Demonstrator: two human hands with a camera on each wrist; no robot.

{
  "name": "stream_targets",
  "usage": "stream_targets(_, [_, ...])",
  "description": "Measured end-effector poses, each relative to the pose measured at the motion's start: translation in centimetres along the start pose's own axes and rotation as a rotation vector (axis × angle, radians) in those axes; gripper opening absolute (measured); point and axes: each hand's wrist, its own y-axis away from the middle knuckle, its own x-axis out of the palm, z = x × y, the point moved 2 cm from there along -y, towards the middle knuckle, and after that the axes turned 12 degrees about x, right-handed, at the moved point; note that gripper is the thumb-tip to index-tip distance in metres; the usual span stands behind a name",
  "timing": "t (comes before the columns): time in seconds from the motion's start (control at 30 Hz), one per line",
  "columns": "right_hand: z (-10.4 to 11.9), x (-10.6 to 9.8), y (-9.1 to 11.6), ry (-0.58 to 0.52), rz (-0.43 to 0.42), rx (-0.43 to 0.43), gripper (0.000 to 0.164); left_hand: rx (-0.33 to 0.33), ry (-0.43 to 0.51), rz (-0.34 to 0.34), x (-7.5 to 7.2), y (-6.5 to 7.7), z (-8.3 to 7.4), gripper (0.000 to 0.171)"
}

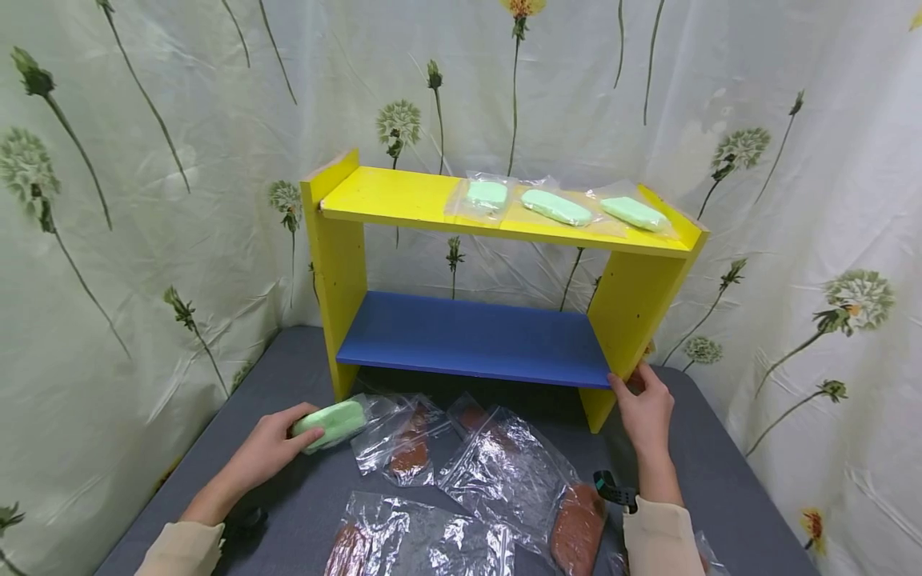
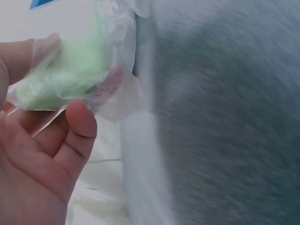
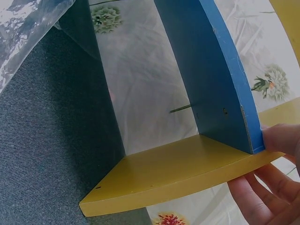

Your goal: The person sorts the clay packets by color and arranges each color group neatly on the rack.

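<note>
My left hand (image 1: 277, 440) pinches bagged green lump (image 1: 334, 422), just in front of shelf (image 1: 468, 332). My right hand (image 1: 646, 404) grips shelf's side. Best: hold shelf steady, squeeze lump softly.

Three packets (image 1: 556, 207) lie atop the shelf unit (image 1: 403, 192), more bags (image 1: 507, 472) before it.

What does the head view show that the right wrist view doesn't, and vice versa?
Only the head view shows the left hand holding a green packet, three more packets on the top shelf and brown lumps.

Only the right wrist view shows the blue shelf's underside.

Both show the right hand holding the yellow side panel, the blue shelf's front edge, the table and the flowered curtain.
</note>
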Motion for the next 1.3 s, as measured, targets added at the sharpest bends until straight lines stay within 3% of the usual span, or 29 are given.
stream_targets(0.23, [0.0, 0.0, 0.0, -0.002, 0.004, 0.009, 0.037, 0.109, -0.057, -0.136, -1.3, -1.1, -3.2, 0.017])
stream_targets(0.67, [0.1, 0.2, 0.0, -0.004, 0.011, 0.017, 0.036, 0.260, -0.091, -0.201, -3.7, -3.4, -8.1, 0.015])
stream_targets(1.03, [0.0, 0.2, 0.1, -0.006, 0.024, 0.031, 0.038, 0.365, -0.116, -0.316, -6.3, -5.8, -12.2, 0.024])
stream_targets(1.3, [-0.2, 0.0, 0.0, 0.001, 0.018, 0.022, 0.037, 0.489, -0.098, -0.422, -8.0, -8.1, -14.6, 0.030])
